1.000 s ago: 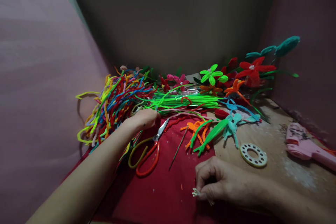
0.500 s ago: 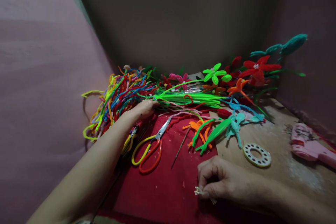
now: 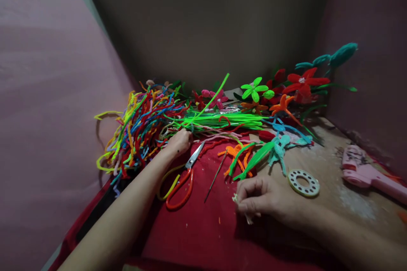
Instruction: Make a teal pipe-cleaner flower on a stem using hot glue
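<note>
My left hand (image 3: 180, 142) is closed at the near left end of a bundle of green pipe cleaners (image 3: 241, 121). One green pipe cleaner (image 3: 216, 95) slants up from its fingertips, which are mostly hidden behind the hand. Low over the red cloth (image 3: 190, 237), my right hand (image 3: 262, 197) pinches a small bunch of white flower stamens (image 3: 235, 198), tips poking out on the left and threads hanging below. Scissors (image 3: 184, 180) with one yellow and one red handle lie between the hands, near a thin brown stick (image 3: 215, 176). Orange pipe-cleaner petals (image 3: 235, 152) and green leaves (image 3: 259, 161) lie beyond the right hand.
A heap of multicoloured pipe cleaners (image 3: 140, 131) is at the left by the wall. Finished flowers, including a red one (image 3: 307, 81) and a green one (image 3: 254, 89), stand at the back right. A roll of tape (image 3: 291, 182) and a pink glue gun (image 3: 359, 171) lie on the right.
My left hand has drawn slightly nearer, and the single green pipe cleaner has swung upright from a low slant. My right hand has risen a little with the stamens. The view has shifted slightly.
</note>
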The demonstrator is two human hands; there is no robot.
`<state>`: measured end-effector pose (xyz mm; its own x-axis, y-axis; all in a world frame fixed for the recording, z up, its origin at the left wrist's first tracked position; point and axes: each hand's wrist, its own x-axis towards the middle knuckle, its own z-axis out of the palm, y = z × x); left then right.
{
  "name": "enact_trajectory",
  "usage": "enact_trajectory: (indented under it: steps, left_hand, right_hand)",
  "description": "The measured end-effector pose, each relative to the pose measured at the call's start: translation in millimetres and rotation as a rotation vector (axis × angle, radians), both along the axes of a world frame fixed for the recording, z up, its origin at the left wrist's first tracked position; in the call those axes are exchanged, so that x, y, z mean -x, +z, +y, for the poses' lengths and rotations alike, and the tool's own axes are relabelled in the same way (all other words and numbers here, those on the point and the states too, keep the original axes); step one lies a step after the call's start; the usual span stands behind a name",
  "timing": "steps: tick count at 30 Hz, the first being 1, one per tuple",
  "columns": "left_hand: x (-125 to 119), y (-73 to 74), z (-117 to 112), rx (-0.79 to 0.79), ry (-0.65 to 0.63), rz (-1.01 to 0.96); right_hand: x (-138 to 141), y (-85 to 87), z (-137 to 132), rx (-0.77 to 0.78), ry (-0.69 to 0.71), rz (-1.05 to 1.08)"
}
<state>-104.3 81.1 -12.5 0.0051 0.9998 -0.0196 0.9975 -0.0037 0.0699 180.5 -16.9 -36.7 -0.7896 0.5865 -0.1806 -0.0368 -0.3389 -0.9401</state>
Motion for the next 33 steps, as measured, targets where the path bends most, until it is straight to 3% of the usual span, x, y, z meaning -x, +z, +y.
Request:
enact_trajectory:
  steps: [4,8,9,10,12,14,19,27,33]
  left_hand:
    - [-5.3,24.5,-18.1,0.027,-0.046,-0.189]
    - [-32.3,46.3,-48.9,0.119,-0.144,-0.452]
    - [-42.2,49.0,-57.5,0.148,-0.157,-0.536]
    - [-52.6,50.4,-65.9,0.215,-0.145,-0.763]
    - [-74.1,49.7,-80.7,0.327,-0.135,-1.091]
    - [-94.1,45.1,-91.3,0.410,-0.148,-1.277]
    - [-124.7,26.8,-97.7,0.488,-0.051,-1.418]
    - [-131.7,13.6,-92.3,0.347,0.126,-1.507]
    - [-132.6,10.1,-91.1,0.265,0.189,-1.585]
  right_hand:
    - [-1.0,-0.4,8.8,0.013,-0.185,0.035]
    - [-1.6,-1.5,16.3,0.019,-0.321,0.073]
    - [-1.7,-1.5,17.3,0.023,-0.346,0.089]
    - [-1.8,-1.2,18.0,0.028,-0.364,0.102]
    - [-1.8,-0.1,18.7,0.043,-0.391,0.121]
    - [-1.8,1.0,19.0,0.054,-0.414,0.128]
    - [-2.1,2.2,19.7,0.001,-0.459,0.072]
    - [-4.6,9.6,18.3,-0.186,-0.471,-0.017]
    - [-4.9,8.0,18.2,-0.095,-0.433,0.000]
